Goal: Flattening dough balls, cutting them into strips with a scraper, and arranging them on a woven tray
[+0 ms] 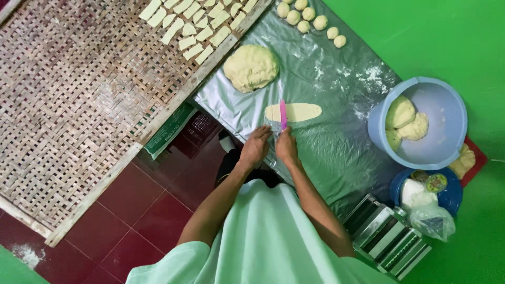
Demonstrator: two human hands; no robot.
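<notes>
Right grip is grasping the pink cutter, its blade lying across the flat oval dough strip on the plastic-covered tabletop. Left grip, curled, is touching the plastic beside the strip.

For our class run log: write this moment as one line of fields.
left hand: at plastic sheet edge | right hand: holds pink cutter | cutter: across flat oval dough strip | nearby: dough mound, blue bowl
</notes>
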